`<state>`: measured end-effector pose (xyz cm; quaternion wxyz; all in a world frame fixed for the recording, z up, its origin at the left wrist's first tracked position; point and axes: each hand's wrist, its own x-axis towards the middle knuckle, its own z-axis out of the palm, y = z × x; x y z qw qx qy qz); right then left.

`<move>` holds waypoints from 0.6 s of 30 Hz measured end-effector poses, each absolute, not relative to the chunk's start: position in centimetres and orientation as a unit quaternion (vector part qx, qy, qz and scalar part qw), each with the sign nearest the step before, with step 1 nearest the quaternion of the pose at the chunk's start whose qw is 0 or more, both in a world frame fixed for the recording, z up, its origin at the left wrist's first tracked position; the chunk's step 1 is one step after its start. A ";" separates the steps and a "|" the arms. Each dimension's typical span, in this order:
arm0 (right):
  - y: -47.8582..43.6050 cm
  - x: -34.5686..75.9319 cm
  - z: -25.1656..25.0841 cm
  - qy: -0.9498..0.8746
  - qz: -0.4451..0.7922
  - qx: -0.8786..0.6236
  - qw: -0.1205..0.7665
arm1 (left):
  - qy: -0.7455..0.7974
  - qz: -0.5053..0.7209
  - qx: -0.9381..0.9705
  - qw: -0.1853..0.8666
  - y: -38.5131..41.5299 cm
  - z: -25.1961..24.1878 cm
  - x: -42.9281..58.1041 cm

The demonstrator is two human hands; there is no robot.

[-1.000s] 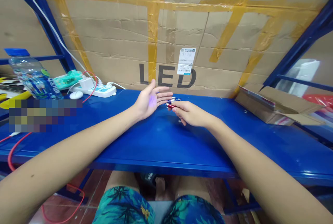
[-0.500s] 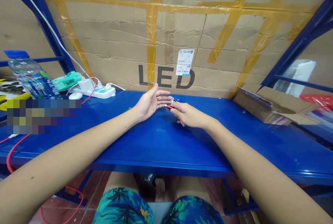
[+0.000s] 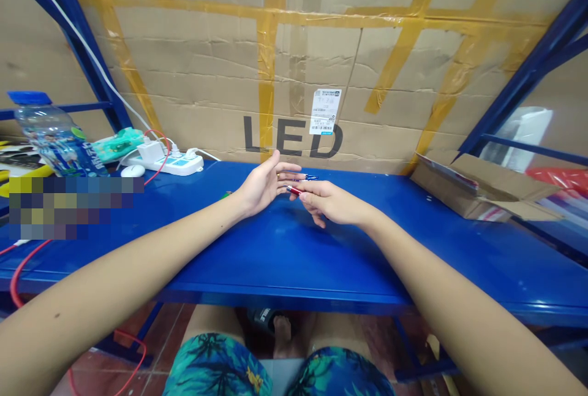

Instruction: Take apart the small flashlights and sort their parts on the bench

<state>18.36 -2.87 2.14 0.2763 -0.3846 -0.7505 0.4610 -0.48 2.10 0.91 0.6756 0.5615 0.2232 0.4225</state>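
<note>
My right hand [image 3: 328, 201] pinches a small red cylinder with a metal end [image 3: 294, 190] between thumb and fingers. Its tip sits just below the fingertips of my left hand [image 3: 264, 186], which is open, with fingers spread, and holds nothing. Small slim blue-and-silver pieces [image 3: 311, 177] lie behind the fingers on the blue steel shelf [image 3: 285, 261], partly hidden by my hands, so I cannot count them.
A white power strip [image 3: 172, 163] with plugs, a white mouse [image 3: 133, 170], a green packet [image 3: 117, 144] and a water bottle [image 3: 57, 135] stand at back left. An open cardboard box [image 3: 478, 190] lies at right, against a taped cardboard wall [image 3: 294, 71].
My right hand has shifted slightly left, bringing the red cylinder closer to my left fingers. The blue-and-silver pieces are now more covered by my hands.
</note>
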 end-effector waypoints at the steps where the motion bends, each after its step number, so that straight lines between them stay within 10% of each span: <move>1: -2.9 18.4 2.2 -0.752 0.457 -0.390 0.272 | 0.224 0.422 0.561 0.675 2.1 0.9 -0.5; 18: -3.0 18.3 2.7 -0.769 0.414 -0.433 0.221 | 0.225 0.415 0.566 0.676 2.2 0.7 -0.4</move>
